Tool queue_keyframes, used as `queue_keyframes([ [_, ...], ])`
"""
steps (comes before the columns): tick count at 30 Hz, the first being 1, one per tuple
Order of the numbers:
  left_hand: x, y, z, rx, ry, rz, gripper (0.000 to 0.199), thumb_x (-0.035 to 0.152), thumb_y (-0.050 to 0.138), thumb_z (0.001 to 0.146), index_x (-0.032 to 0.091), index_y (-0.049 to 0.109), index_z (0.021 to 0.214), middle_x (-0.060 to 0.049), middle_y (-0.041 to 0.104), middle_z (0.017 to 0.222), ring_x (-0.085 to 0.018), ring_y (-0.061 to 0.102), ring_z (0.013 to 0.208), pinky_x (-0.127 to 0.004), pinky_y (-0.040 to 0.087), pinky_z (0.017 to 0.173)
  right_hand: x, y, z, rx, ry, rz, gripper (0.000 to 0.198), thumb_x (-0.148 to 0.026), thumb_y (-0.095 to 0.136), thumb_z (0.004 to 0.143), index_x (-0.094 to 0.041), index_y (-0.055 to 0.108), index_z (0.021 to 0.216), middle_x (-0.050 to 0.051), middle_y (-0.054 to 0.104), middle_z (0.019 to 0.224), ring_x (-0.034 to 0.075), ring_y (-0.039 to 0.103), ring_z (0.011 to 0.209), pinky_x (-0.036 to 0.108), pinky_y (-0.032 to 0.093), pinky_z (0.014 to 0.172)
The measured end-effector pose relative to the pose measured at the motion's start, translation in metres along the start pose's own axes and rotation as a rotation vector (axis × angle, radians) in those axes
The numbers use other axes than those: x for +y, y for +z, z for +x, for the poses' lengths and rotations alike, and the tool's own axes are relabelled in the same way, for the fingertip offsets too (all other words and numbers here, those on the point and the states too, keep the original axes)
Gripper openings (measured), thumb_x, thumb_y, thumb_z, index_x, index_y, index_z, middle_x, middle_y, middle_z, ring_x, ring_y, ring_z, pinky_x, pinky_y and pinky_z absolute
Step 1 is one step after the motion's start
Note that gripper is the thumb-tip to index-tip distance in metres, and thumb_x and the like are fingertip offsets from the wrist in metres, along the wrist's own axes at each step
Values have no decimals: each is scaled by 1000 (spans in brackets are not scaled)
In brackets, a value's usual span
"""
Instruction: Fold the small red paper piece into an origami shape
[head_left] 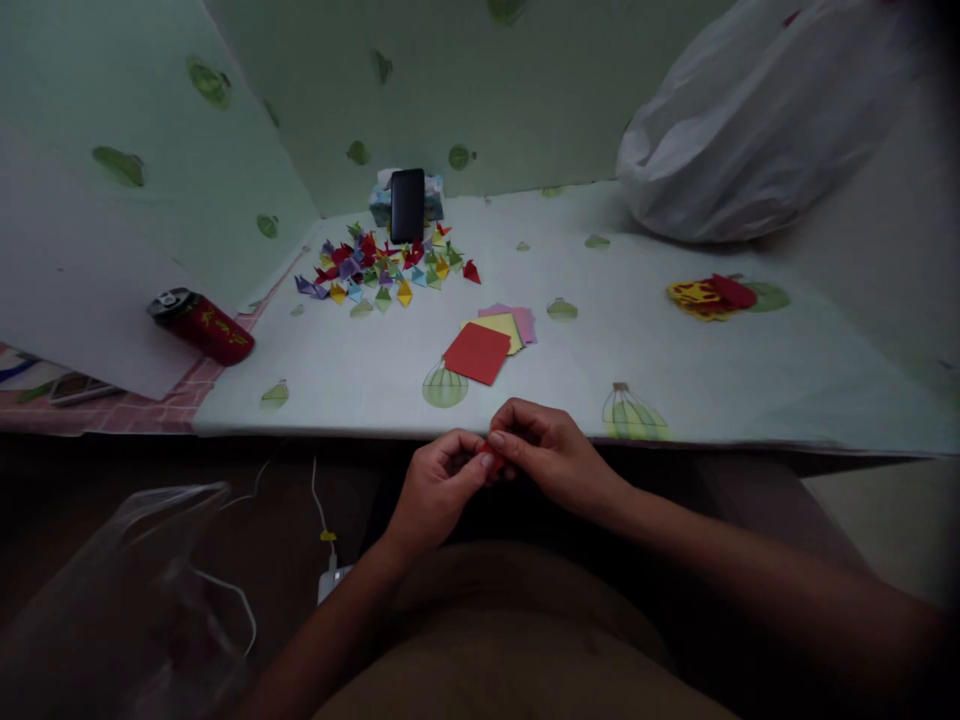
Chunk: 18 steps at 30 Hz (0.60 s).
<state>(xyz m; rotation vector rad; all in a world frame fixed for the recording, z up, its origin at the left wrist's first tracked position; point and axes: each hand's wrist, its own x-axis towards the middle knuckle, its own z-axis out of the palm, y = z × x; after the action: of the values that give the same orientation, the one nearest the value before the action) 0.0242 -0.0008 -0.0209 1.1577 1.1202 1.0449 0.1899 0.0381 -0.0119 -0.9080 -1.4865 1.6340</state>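
Both forearms reach in from the lower corners, the left slanting steeply up and the right lying flatter, and the two hands meet just off the near edge of the table (pixel 360 385), above the person's lap. The left hand (pixel 441 492) has its fingers curled and its thumb pointing toward the right; the right hand (pixel 551 455) bends in from the other side, index finger arched and thumb laid forward. Their fingertips come together on a small piece of red paper (pixel 493 458), pinched by both hands at once.

The red paper sits right at the tips, between the two thumbs and the fingers behind them. Most of it is covered by those fingers, so only a bit of red shows; it seems to be folded, but in this dim light I can't make out its shape. The lower fingers of both hands are tucked into shadow.

Beyond the hands, on the table, a red square (pixel 478 353) overlaps a yellow sheet (pixel 513 328) and a pink sheet (pixel 525 322). Farther back is a heap of colourful folded birds (pixel 382 268), with a phone (pixel 407 205) leaning on a tissue box (pixel 434 198) behind. The white bag (pixel 735 140) at right runs out of view at the top.
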Motion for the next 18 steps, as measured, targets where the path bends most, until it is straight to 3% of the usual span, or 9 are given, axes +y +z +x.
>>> queue_keyframes([
  [4, 2, -2, -1, -9, 21, 110, 17, 30, 69, 84, 14, 67, 77, -3, 69, 73, -13, 61, 69, -25, 47, 66, -2, -3, 2, -85, 20, -19, 21, -33, 68, 85, -17, 58, 76, -1, 61, 64, 11, 58, 57, 24, 45, 54],
  [10, 1, 4, -2, 43, 38, 64, 19, 33, 67, 87, 14, 69, 82, -4, 71, 76, -12, 60, 65, -25, 48, 65, -2, -2, -1, 81, -107, -62, 21, -29, 66, 88, -18, 57, 73, -2, 62, 62, 12, 60, 58, 26, 46, 58],
  [14, 6, 4, 0, 78, 94, 60, 20, 32, 65, 88, 15, 65, 78, -1, 67, 70, -11, 56, 63, -24, 46, 64, -4, -2, -2, 90, -113, -28, 22, -32, 63, 91, -18, 58, 76, 0, 66, 65, 14, 63, 62, 28, 49, 65],
  [18, 11, 0, 3, 120, 139, 133, 18, 32, 63, 90, 15, 66, 83, 1, 62, 67, -11, 56, 64, -24, 44, 64, -8, -4, 0, 82, -110, -131, 22, -33, 62, 92, -18, 59, 76, 0, 65, 63, 14, 62, 62, 28, 48, 65],
])
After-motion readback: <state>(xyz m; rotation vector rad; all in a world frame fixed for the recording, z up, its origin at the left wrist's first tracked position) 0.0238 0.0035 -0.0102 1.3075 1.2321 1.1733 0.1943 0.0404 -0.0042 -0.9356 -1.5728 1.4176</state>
